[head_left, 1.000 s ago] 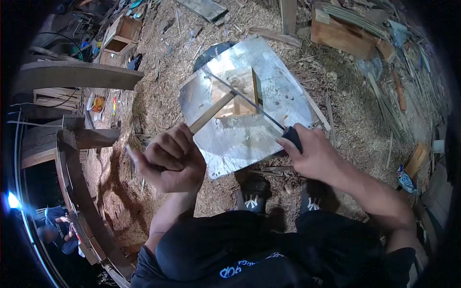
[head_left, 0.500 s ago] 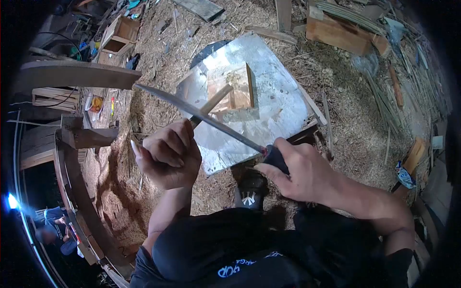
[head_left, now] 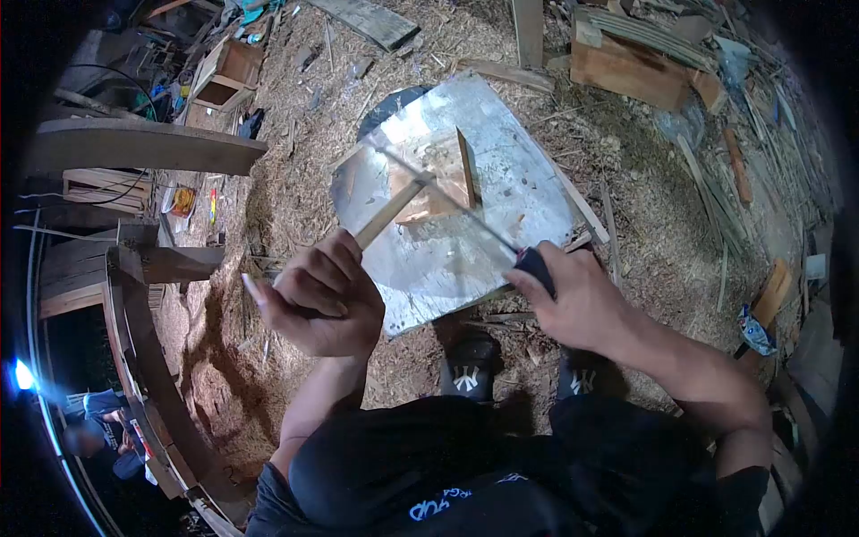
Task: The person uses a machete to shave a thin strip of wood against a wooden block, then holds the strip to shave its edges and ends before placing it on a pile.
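My left hand (head_left: 327, 300) is closed around a wooden stick (head_left: 386, 216), which points up and to the right over the board. In my right hand (head_left: 577, 300) is the dark handle (head_left: 534, 270) of a long-bladed knife. Its narrow blade (head_left: 479, 221), blurred by motion, crosses the stick near its far end. Below both lies a wooden block (head_left: 437, 183) on a square, pale, metallic-looking board (head_left: 519, 215). The board's surface is scuffed and stained.
Wood shavings cover the ground (head_left: 653, 242). A wooden box (head_left: 228, 72) lies at upper left, a larger wooden piece (head_left: 626, 67) at upper right. Curved timbers (head_left: 143, 143) stand at left. A person (head_left: 107, 434) is at lower left. My shoes (head_left: 470, 367) are below the board.
The blade has swung up and to the right, from across the stick by my left fist to its far end. My right hand moved slightly right; my left hand shifted slightly right and down.
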`<state>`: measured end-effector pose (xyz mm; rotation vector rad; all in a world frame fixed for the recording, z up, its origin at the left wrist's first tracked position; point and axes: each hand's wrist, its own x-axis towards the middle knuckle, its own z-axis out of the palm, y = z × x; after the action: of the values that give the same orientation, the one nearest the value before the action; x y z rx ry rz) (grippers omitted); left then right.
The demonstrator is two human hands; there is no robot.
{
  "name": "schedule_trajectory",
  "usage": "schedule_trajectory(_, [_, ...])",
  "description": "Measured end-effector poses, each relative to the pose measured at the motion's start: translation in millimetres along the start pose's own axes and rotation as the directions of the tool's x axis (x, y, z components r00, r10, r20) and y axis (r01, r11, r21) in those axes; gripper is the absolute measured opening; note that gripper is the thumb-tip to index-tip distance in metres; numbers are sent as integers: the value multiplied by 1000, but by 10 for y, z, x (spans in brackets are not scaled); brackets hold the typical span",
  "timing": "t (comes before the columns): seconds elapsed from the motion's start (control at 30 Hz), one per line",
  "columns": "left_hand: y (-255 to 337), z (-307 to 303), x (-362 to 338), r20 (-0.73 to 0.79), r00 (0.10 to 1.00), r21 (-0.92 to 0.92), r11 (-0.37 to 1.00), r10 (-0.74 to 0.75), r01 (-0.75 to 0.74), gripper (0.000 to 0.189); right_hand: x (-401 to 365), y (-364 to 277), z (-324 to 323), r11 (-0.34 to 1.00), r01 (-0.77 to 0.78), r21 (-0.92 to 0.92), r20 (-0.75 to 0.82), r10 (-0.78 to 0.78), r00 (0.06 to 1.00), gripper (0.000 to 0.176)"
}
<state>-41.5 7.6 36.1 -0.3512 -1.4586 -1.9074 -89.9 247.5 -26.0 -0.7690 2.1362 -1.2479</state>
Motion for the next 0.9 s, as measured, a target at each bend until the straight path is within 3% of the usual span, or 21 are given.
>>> schedule_trajectory(0.03, [-14, 27, 15, -83, 996, 35, 999, 26, -23, 70, -12, -87, 26, 999, -1, 46, 44, -1, 999, 44])
schedule_trajectory(0.07, [-27, 45, 23, -170, 984, 71, 996, 59, -47, 69, -16, -202, 17, 994, 102, -32, 50, -100, 994, 44])
schedule_trajectory(0.1, [-32, 56, 17, -176, 983, 69, 997, 55, -44, 69, -11, -293, 26, 983, 170, 65, 79, -175, 981, 44])
schedule_trajectory(0.17, [-54, 83, 30, -173, 980, 126, 989, 97, -75, 68, 13, -327, 116, 912, 408, -29, -74, -409, 909, 42])
schedule_trajectory(0.2, [-51, 77, 35, -169, 981, 125, 989, 97, -76, 68, 24, -294, 120, 912, 408, -29, -78, -409, 909, 42])
schedule_trajectory(0.27, [-7, 20, 37, -216, 975, 93, 995, 51, -31, 68, 53, -189, 123, 977, 211, 0, 62, -211, 976, 40])
schedule_trajectory(0.3, [3, 6, 46, -217, 975, 97, 995, 51, -31, 68, 86, -61, 118, 996, 91, -14, 16, -91, 996, 40])
schedule_trajectory(0.37, [16, -20, 46, -208, 977, 123, 992, 47, -22, 68, 167, 83, 38, 996, 35, -87, -35, -38, 999, 40])
schedule_trajectory(0.4, [5, -4, 52, -211, 976, 120, 992, 53, -28, 68, 151, -88, -28, 991, -125, 55, 71, 121, 990, 40])
schedule_trajectory(0.43, [0, 33, 51, -239, 969, 123, 992, 57, -28, 68, 116, -172, 2, 990, -127, 57, 72, 123, 990, 40])
schedule_trajectory(0.53, [0, 70, 46, -275, 960, 128, 992, 51, -16, 69, 21, -205, 151, 961, 278, 9, -62, -277, 959, 40])
schedule_trajectory(0.57, [14, 66, 66, -278, 959, 131, 991, 48, -12, 69, 39, -171, 161, 961, 276, 13, -65, -274, 959, 40])
schedule_trajectory(0.63, [21, 30, 64, -225, 973, 145, 989, 52, -20, 68, 140, -57, 72, 998, -55, 25, 40, 54, 998, 39])
schedule_trajectory(0.7, [33, -29, 111, -172, 984, 156, 988, 43, -16, 67, 204, -3, 22, 996, -74, -38, -39, 73, 997, 43])
schedule_trajectory(0.83, [47, -94, 301, -315, 949, 61, 998, -14, 34, 61, 210, -71, -99, 984, -179, -11, -41, 178, 983, 49])
schedule_trajectory(0.9, [18, -135, 396, -473, 880, -13, 998, -54, 54, 56, 196, -52, -118, 984, -176, 17, -83, 177, 981, 49])
